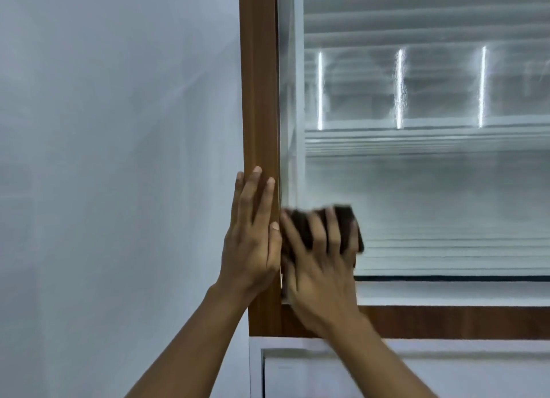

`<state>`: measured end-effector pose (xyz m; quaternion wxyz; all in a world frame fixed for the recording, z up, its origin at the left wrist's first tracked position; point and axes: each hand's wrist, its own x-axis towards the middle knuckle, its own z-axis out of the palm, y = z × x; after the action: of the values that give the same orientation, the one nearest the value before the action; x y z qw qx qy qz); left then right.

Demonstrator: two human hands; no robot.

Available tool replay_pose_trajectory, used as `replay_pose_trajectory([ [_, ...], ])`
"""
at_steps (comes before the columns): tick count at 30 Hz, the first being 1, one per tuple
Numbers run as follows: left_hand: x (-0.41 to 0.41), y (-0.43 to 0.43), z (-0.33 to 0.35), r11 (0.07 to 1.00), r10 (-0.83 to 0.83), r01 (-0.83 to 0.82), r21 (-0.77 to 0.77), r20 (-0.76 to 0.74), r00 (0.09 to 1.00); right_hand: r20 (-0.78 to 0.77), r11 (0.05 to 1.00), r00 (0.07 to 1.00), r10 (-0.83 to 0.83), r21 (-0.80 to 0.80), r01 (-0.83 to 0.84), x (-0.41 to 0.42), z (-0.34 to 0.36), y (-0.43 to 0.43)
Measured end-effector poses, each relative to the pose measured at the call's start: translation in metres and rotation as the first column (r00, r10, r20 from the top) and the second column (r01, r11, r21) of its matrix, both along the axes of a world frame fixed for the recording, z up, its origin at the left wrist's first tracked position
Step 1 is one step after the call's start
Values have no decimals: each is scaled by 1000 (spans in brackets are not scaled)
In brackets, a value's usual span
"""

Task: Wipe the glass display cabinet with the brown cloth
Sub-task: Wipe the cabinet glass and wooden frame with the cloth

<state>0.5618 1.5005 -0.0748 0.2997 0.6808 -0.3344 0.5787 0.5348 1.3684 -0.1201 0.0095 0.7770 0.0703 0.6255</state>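
Cabinet glass [431,204], lower left corner: wiping step. Right hand [321,272], fingers spread wide, presses brown cloth [349,222]; left hand [253,249] flat on wooden frame [259,100]. Next likely needs an even sweep rightward.

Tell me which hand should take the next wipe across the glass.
Right. The right hand presses the brown cloth against the glass; the left hand lies flat on the wooden frame, empty.

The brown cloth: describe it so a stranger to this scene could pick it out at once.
Find the display cabinet's glass pane, edged on the left by a brown wooden post. In its lower left corner the right hand presses a dark brown cloth on the glass. It is the only dark, soft thing there; the left hand alongside rests bare on the post.
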Motion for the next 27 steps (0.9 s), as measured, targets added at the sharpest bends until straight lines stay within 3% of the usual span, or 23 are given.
replay_pose_trajectory([
  [2, -1, -1, -7, 1000, -3, 3, -13, -18, 1000, -80, 999, 997, -4, -33, 2, -11, -43, -6],
  [6, -2, -1, -11, 1000, -4, 3, -10, -33, 999, -150, 998, 987, -53, -47, 47, -13, -34, -13],
  [11, -2, 3, -16, 1000, 9, -7, 31, -48, 999, -148, 981, 982, -113, 143, 135, -12, -29, -26],
  [15, 0, 9, 4, 994, 25, -19, 103, -58, 998, -169, 974, 976, -137, 158, 164, -8, -30, -24],
  [21, 6, 20, 104, 967, 65, -59, 248, -19, 998, -59, 996, 996, -67, 57, 71, 8, 140, -9],
  [27, 8, 19, 300, 965, 169, -164, 206, -10, 986, -70, 998, 996, -63, 11, 64, 16, 316, 2],
])
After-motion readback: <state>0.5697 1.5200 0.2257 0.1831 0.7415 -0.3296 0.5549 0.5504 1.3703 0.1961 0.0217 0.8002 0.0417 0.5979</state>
